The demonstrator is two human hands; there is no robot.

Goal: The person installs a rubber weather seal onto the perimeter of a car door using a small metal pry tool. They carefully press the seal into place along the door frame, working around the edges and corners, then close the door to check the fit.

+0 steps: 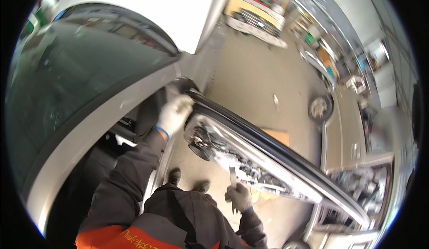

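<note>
An open car door stands before me, its inner panel off and wiring and metal parts exposed. A black strip runs along its upper edge. At the door's front corner, beside the windshield pillar, my left hand in a white glove is closed with curled fingers; what they hold, if anything, is hidden. Low beside the door's inner side, my right hand, also gloved, grips a flat silver metal tool. The tool points up toward the exposed panel, apart from it as far as I can tell.
The windshield and a raised white hood lie to the left. Beyond the door, a piece of cardboard and a small bottle lie on the floor. Another car stands at the right; a cart is at the back.
</note>
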